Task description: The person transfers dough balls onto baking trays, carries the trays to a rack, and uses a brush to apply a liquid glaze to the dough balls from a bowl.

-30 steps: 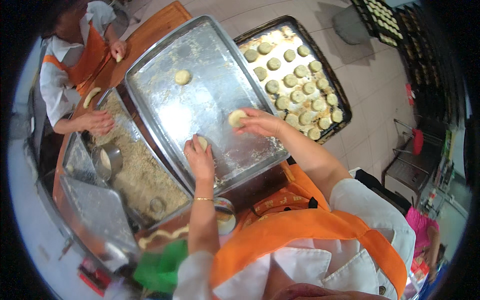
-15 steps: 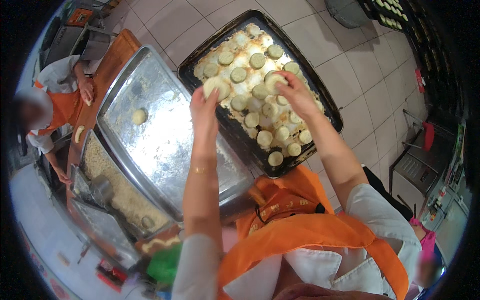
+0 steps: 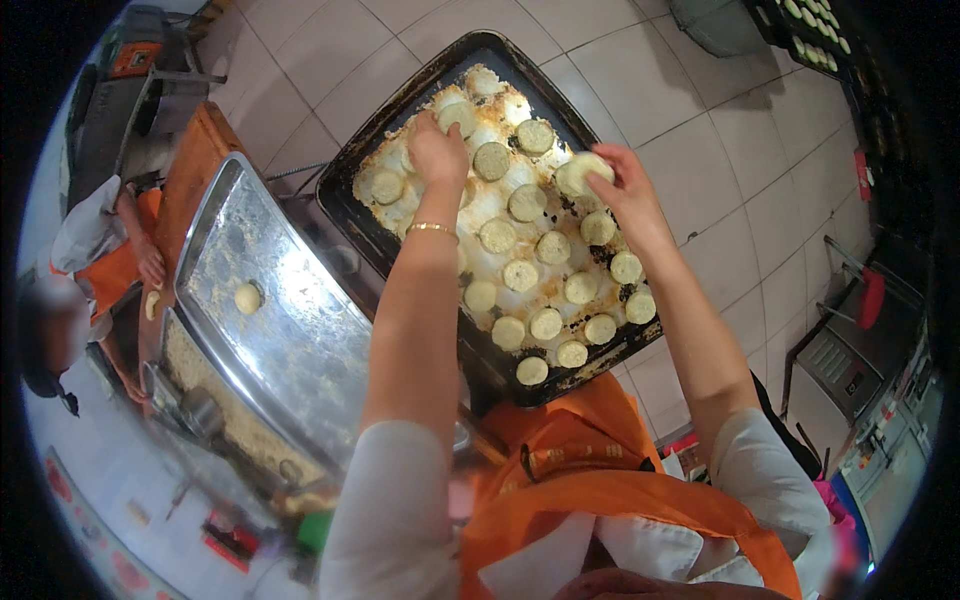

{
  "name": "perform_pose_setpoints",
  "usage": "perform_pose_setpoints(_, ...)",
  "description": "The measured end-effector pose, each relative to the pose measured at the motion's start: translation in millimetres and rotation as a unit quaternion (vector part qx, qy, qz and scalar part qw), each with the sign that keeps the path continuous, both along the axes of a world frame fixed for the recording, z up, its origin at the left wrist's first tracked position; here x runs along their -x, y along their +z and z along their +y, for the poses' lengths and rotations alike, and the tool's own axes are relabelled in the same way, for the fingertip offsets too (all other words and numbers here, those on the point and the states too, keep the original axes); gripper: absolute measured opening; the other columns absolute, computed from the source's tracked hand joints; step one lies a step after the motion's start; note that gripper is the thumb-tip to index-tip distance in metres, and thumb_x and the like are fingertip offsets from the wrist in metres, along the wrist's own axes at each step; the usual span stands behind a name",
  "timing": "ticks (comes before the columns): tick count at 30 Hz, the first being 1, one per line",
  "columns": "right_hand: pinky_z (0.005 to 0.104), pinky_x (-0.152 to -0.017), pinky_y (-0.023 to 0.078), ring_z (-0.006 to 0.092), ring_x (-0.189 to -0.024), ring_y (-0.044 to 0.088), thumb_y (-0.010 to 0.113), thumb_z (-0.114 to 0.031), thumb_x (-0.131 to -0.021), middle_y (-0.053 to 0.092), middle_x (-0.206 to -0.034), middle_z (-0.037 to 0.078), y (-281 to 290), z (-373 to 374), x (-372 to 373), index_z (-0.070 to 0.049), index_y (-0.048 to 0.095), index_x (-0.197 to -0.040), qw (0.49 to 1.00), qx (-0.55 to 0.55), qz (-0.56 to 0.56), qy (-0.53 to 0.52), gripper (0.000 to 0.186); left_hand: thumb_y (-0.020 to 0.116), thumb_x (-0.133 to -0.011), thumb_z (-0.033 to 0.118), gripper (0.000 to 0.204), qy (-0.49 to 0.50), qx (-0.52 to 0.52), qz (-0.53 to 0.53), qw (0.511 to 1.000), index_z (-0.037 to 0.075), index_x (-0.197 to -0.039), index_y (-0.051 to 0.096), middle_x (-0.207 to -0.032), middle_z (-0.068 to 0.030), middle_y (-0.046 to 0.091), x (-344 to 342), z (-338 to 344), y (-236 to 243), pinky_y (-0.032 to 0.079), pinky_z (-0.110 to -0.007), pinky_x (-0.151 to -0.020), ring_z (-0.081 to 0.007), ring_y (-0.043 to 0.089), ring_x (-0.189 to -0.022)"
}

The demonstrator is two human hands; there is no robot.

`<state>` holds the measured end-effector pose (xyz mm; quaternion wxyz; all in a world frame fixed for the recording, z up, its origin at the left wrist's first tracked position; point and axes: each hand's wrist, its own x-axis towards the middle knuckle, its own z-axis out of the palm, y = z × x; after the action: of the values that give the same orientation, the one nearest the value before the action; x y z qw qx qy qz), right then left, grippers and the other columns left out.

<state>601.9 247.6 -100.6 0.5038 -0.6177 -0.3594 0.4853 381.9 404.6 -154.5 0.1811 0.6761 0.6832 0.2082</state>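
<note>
A black baking tray (image 3: 540, 92), its inside coated with pale, browned crumbs, holds several flat round dough discs in loose rows. Over its far left part, my left hand (image 3: 437, 155) has its thumb and fingers around a dough disc (image 3: 456, 117), low over the tray. Whether that disc rests on the crumbs I cannot tell. By the tray's right edge, my right hand (image 3: 628, 195) grips another pale disc (image 3: 582, 175), raised above the others. To the left lies a shiny metal tray (image 3: 300, 325) with a single round dough ball (image 3: 248, 297) on it.
At the wooden table (image 3: 205, 140) on the left, a co-worker in an orange apron (image 3: 115, 262) works beside a small dough piece (image 3: 152, 305). A bin of crumbs (image 3: 245, 415) and a metal pot (image 3: 202, 410) stand nearer. Loaded trays (image 3: 815, 30) stand far right.
My left hand has moved with its disc from the tray's left edge to the far left part, lowering it. My right hand has shifted right with its disc. The view has also shifted.
</note>
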Motion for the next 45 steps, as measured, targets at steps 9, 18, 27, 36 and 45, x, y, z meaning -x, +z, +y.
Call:
perform_pose_setpoints(9,0.0406,-0.079,0.049,0.0345,-0.087,0.062,0.066,-0.017,-0.081,0.063,-0.094,0.018,-22,141,49,-0.007,0.051,-0.111,0.97,-0.003,-0.233,0.075,0.035,0.066,-0.08,0.01,0.046,-0.068,0.047,0.14,0.987,0.014,-0.125,0.057,-0.129,-0.0188,0.045,41,-22,10,0.041,-0.041,-0.098,-0.0368,0.046,-0.117)
perform_pose_setpoints(18,0.0389,-0.093,0.044,0.0322,-0.106,0.052,0.06,-0.008,-0.082,0.056,-0.114,0.013,-42,164,68,-0.006,0.057,-0.108,0.838,-0.263,-0.476,0.044,0.027,0.06,-0.082,0.004,0.055,0.008,-0.084,0.101,0.991,0.012,-0.135,0.045,-0.138,-0.0212,0.036,26,-61,25,0.025,-0.054,-0.105,-0.038,0.031,-0.129)
perform_pose_setpoints(27,0.0393,-0.071,0.048,0.0338,-0.08,0.057,0.06,-0.01,-0.087,0.056,-0.086,0.017,-21,-70,-44,-0.001,0.057,-0.095,0.894,0.039,-0.445,0.026,0.012,0.057,-0.086,0.016,0.069,0.121,0.101,-0.062,0.986,-0.007,-0.141,0.022,-0.145,-0.0317,0.018,55,-332,38,0.015,-0.05,-0.112,-0.045,0.017,-0.136)
perform_pose_setpoints(36,0.0443,-0.072,0.048,0.0361,-0.084,0.057,0.068,-0.011,-0.078,0.056,-0.09,0.015,-37,-148,-66,-0.005,0.052,-0.089,0.878,0.063,-0.473,0.023,0.02,0.051,-0.094,0.026,0.047,0.242,0.332,-0.054,0.91,0.0,-0.132,0.041,-0.131,-0.0193,0.045,96,-457,-51,0.037,-0.038,-0.101,-0.0305,0.044,-0.12)
perform_pose_setpoints(45,0.0467,-0.07,0.048,0.0398,-0.082,0.059,0.068,-0.016,-0.078,0.06,-0.087,0.02,-43,-150,-72,-0.002,0.052,-0.089,0.871,0.062,-0.483,0.07,0.023,0.059,-0.089,0.018,0.051,0.21,0.155,0.101,0.96,-0.012,-0.126,0.04,-0.12,-0.0329,0.053,81,-462,-65,0.047,-0.043,-0.087,-0.0413,0.055,-0.109)
